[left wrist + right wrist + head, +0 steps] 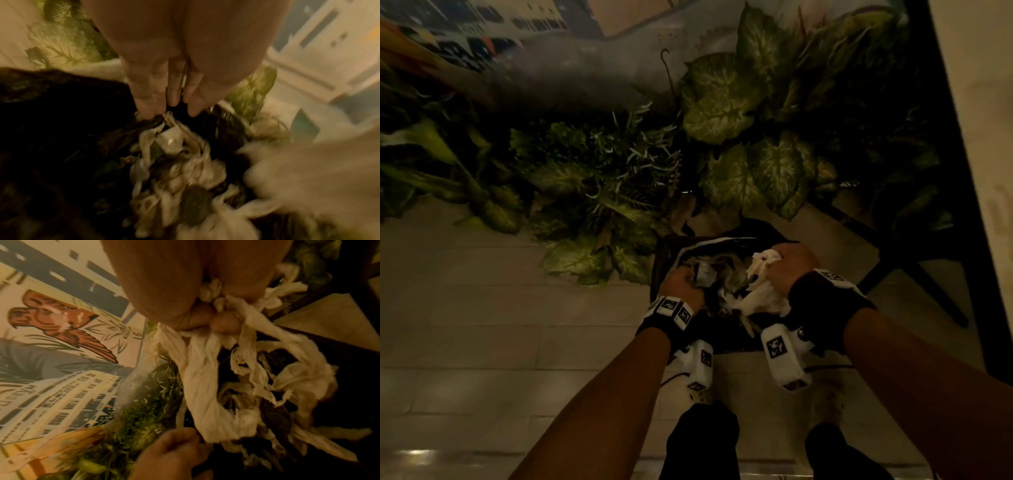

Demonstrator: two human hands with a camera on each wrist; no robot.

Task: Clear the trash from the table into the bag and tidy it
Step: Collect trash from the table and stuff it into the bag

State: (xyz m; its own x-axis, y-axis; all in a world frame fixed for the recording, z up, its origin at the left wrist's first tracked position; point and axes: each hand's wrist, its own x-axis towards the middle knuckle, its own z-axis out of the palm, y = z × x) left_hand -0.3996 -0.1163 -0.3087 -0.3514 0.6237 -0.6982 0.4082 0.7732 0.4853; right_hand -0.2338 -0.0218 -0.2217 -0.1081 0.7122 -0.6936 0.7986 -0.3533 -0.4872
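The left hand (683, 282) reaches down at the left rim of the black trash bag (743, 337), which stands open on the tiled floor (482, 308) below the person. In the left wrist view its fingers (144, 104) point straight down, tips buried in the bag's edge; whether this grip has hold of the plastic cannot be told. Inside the bag lies crumpled pale trash (174, 162), blurred. To the right, the right hand (792, 270) is fisted over the bag's mouth, its grip closed tight on a wad of torn white tissue (756, 294) that trails down into the bag. Leafy plants (722, 102) stand far behind. The dark-edged desk (962, 120) is cut off at the right border.
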